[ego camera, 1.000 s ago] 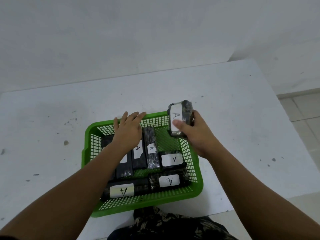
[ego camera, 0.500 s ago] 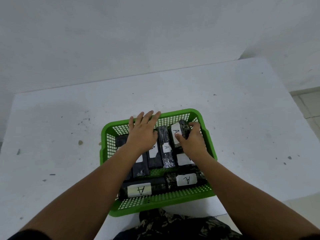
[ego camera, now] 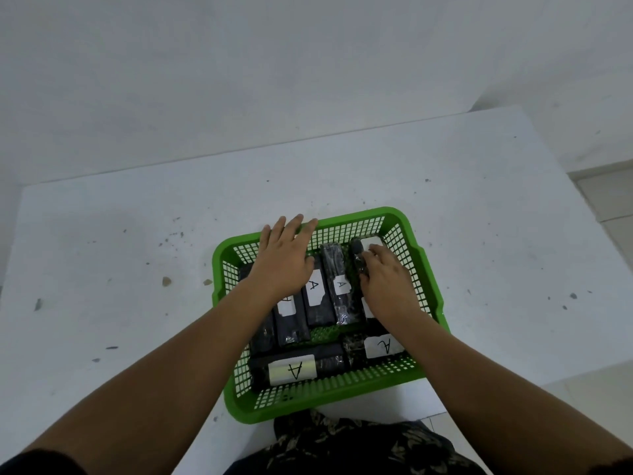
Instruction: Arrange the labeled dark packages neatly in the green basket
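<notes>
Your count: one green basket (ego camera: 430, 289) on one white table (ego camera: 137, 269). Dark packages in the basket: seven visible, five with lettered labels showing, the others' labels covered by your two hands. Far row five, near row two.

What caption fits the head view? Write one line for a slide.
Right hand presses a labeled dark package into the green basket; left hand rests flat on others.
</notes>
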